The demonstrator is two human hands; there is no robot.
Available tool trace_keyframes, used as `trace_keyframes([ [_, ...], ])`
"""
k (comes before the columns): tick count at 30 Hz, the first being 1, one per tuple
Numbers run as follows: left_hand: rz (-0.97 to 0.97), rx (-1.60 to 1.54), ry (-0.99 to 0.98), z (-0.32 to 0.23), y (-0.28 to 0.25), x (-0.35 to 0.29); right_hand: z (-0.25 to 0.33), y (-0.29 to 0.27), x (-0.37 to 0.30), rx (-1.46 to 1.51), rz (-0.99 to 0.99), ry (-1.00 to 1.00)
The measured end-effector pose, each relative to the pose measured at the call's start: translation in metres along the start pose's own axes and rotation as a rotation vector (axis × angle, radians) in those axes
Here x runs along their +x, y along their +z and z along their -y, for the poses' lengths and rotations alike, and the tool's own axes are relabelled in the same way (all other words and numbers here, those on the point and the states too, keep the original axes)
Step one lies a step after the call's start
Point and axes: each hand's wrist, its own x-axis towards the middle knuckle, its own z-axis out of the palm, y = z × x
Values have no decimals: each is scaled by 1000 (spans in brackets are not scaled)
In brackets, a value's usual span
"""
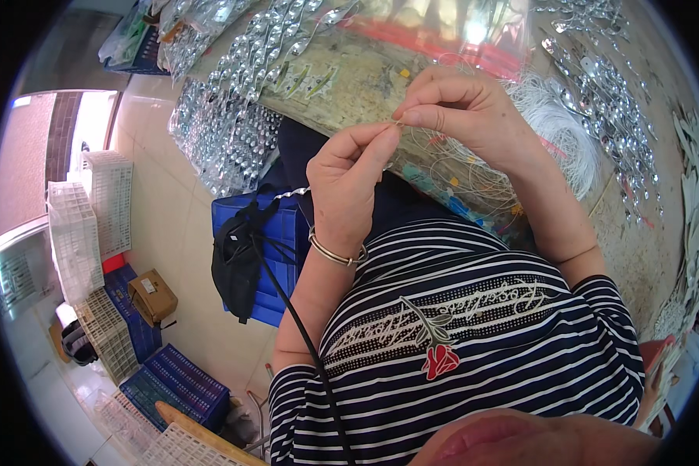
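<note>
My left hand (348, 175), a bracelet on its wrist, is closed in a pinch of thumb and forefinger. Its tip meets that of my right hand (462, 109), also pinched, just above the worktable's near edge. A tiny yellowish bit shows between the fingertips, too small to name. Beside the left palm a twisted silver strip (291, 193) sticks out; whether the hand holds it I cannot tell. Thin pale line lies in loops below the right hand, near a thick white coil of line (563, 136).
Heaps of shiny twisted silver pieces (224, 136) hang over the worktable's (357, 74) left edge; more silver pieces (598, 101) lie at right. A clear plastic bag with red edging (435, 39) is at the back. A black bag (237, 256) rests on a blue crate (279, 268). Crates line the left floor.
</note>
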Motion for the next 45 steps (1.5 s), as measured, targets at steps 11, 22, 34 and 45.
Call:
trace_keyframes([
  [11,69,72,11,2,-2,0,-3,2,-1,47,38,-10],
  [22,99,74,9,3,-7,2,2,-8,-3,-20,-18,91],
  [34,-12,185,156,1,-17,7,1,-13,0,-552,-52,-150],
  [45,33,118,73,2,-14,5,7,-9,-4,76,76,101],
])
